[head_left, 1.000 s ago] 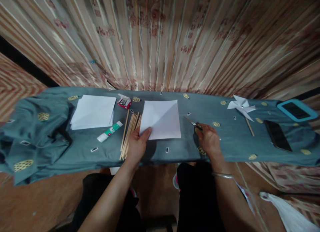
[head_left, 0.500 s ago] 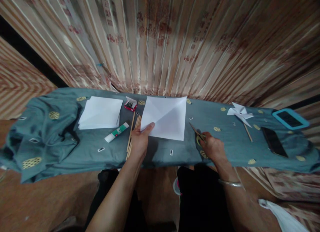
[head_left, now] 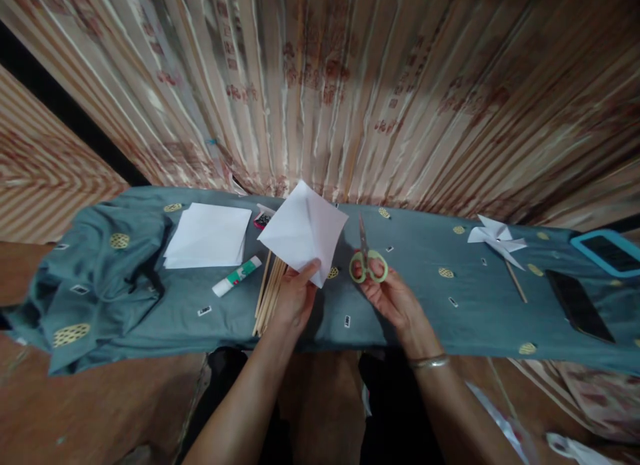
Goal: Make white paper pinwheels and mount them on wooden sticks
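Note:
A creased white square of paper (head_left: 307, 228) is held up by its lower corner in my left hand (head_left: 296, 297), thumb on top. It is turned so that one corner points away from me. Just to its right, my right hand (head_left: 390, 295) grips green-handled scissors (head_left: 364, 255) by the handles, blades pointing away from me and apart from the paper. Several wooden sticks (head_left: 270, 288) lie beside my left forearm, partly under the paper. A small red box of dark pins or tacks (head_left: 262, 219) is half hidden behind the paper.
On the green cloth (head_left: 420, 318) at left are a stack of white paper (head_left: 209, 235) and a glue stick (head_left: 237, 277). To the right lie a paper pinwheel on a stick (head_left: 497, 238), a black phone (head_left: 579, 305) and a blue-framed device (head_left: 607, 251). A pleated curtain (head_left: 320, 105) hangs behind.
My left hand has lifted the paper and turned it cornerwise. My right hand has raised the scissors off the cloth and brought them left, closer to the paper. The view has shifted slightly.

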### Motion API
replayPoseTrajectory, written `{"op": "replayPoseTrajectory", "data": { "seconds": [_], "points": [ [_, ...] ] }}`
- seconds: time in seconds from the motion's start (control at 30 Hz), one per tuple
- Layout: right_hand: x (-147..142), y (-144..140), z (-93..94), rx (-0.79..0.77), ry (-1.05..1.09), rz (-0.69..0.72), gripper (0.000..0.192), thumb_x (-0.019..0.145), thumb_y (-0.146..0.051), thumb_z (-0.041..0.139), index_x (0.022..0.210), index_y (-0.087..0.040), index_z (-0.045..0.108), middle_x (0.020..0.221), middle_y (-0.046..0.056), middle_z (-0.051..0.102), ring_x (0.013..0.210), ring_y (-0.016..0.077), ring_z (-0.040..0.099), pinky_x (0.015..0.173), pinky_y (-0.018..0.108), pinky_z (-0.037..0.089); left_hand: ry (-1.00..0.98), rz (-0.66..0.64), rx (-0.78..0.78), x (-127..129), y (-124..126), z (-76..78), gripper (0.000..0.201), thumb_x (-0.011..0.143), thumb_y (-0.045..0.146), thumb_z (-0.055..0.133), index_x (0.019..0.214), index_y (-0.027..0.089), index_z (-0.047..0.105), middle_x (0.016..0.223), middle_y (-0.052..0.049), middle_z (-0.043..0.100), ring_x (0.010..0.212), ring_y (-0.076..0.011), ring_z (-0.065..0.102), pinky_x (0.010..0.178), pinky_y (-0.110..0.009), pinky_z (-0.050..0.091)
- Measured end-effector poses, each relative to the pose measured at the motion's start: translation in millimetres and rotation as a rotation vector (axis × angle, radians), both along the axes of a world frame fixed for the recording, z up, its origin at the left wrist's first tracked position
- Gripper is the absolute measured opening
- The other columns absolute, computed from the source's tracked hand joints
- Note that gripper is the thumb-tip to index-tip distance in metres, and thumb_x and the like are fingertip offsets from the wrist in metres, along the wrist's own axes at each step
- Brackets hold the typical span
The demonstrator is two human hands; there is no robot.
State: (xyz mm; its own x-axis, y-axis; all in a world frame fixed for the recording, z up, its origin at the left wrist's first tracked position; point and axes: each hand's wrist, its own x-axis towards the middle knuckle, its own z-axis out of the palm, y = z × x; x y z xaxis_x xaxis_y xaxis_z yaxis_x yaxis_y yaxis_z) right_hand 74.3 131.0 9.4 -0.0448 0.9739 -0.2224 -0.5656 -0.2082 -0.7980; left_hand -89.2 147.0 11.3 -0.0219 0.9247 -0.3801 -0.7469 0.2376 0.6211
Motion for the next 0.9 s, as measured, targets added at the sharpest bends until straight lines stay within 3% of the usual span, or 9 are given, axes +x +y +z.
{"op": "replayPoseTrajectory", "data": {
  "seconds": [0.1, 0.2, 0.33, 0.4, 0.57, 0.67, 0.73, 0.9],
  "points": [
    [-6, 2, -5.4, 0.0, -0.015, -0.022, 0.022, 0.068, -0.029, 0.081, 0.086, -0.021, 0.073, 0.084, 0.0, 0.072, 0.07, 0.011, 0.066, 0.057, 0.018, 0.054, 0.022, -0.006, 0.014, 9, 2, -3.9, 0.042, 0.048, 0.017, 0.084, 0.087, 0.016, 0.068, 0.087, -0.002, 0.075, 0.083, -0.0188, 0.07, 0.082, -0.031, 0.052],
    [-5, 2, -9.5, -0.02, -0.015, -0.077, 0.027, 0.068, -0.027, 0.081, 0.092, -0.02, 0.073, 0.084, 0.002, 0.073, 0.069, 0.0123, 0.066, 0.048, 0.017, 0.049, 0.054, -0.013, 0.015, 16, 5, -6.8, 0.043, 0.048, 0.018, 0.085, 0.088, 0.015, 0.068, 0.087, -0.004, 0.076, 0.086, -0.0207, 0.07, 0.085, -0.033, 0.051],
    [-3, 1, -14.9, -0.028, -0.063, -0.138, 0.029, 0.067, -0.036, 0.081, 0.091, -0.021, 0.073, 0.083, 0.003, 0.074, 0.066, 0.0132, 0.065, 0.052, 0.022, 0.051, 0.058, 0.02, -0.008, 22, 12, -7.2, 0.041, 0.047, 0.017, 0.086, 0.084, 0.014, 0.069, 0.084, -0.002, 0.075, 0.078, -0.0155, 0.068, 0.078, -0.027, 0.051],
    [-1, -2, -17.2, 0.004, -0.256, -0.188, 0.034, 0.067, -0.039, 0.08, 0.095, -0.021, 0.073, 0.081, 0.002, 0.074, 0.066, 0.0143, 0.065, 0.06, 0.026, 0.055, 0.065, 0.04, -0.012, 24, 15, -6.8, 0.04, 0.045, 0.016, 0.087, 0.081, 0.014, 0.069, 0.08, 0.0, 0.074, 0.072, -0.0123, 0.067, 0.072, -0.023, 0.05],
    [4, -15, -15.9, 0.202, -1.131, -0.299, 0.048, 0.079, -0.034, 0.067, 0.124, -0.019, 0.063, 0.102, 0.008, 0.073, 0.091, 0.0227, 0.067, 0.088, 0.039, 0.053, 0.162, 0.042, 0.033, 26, 16, -6.4, 0.039, 0.048, 0.018, 0.087, 0.083, 0.014, 0.07, 0.08, -0.001, 0.074, 0.072, -0.0133, 0.067, 0.069, -0.023, 0.051],
    [6, -21, -13.5, 0.29, -1.351, -0.3, 0.05, 0.081, -0.032, 0.063, 0.128, -0.017, 0.061, 0.11, 0.013, 0.071, 0.103, 0.0274, 0.063, 0.095, 0.045, 0.049, 0.22, 0.067, 0.042, 23, 16, -7.2, 0.037, 0.048, 0.018, 0.086, 0.081, 0.014, 0.07, 0.081, -0.002, 0.074, 0.073, -0.0137, 0.067, 0.07, -0.024, 0.052],
    [5, -22, -13.0, 0.264, -1.282, -0.296, 0.048, 0.08, -0.031, 0.063, 0.126, -0.018, 0.062, 0.109, 0.011, 0.071, 0.1, 0.0255, 0.064, 0.093, 0.042, 0.05, 0.255, 0.076, 0.05, 22, 16, -9.2, 0.037, 0.049, 0.018, 0.085, 0.083, 0.014, 0.071, 0.081, -0.002, 0.074, 0.072, -0.0131, 0.067, 0.071, -0.024, 0.052],
    [-4, -19, -14.3, 0.118, -0.726, -0.29, 0.045, 0.075, -0.032, 0.072, 0.117, -0.02, 0.062, 0.086, 0.002, 0.074, 0.074, 0.0163, 0.066, 0.067, 0.028, 0.053, 0.385, -0.021, 0.089, 33, 7, -21.0, 0.035, 0.053, 0.02, 0.083, 0.085, 0.012, 0.072, 0.084, -0.005, 0.076, 0.073, -0.0164, 0.068, 0.074, -0.028, 0.052]
  ]
}}
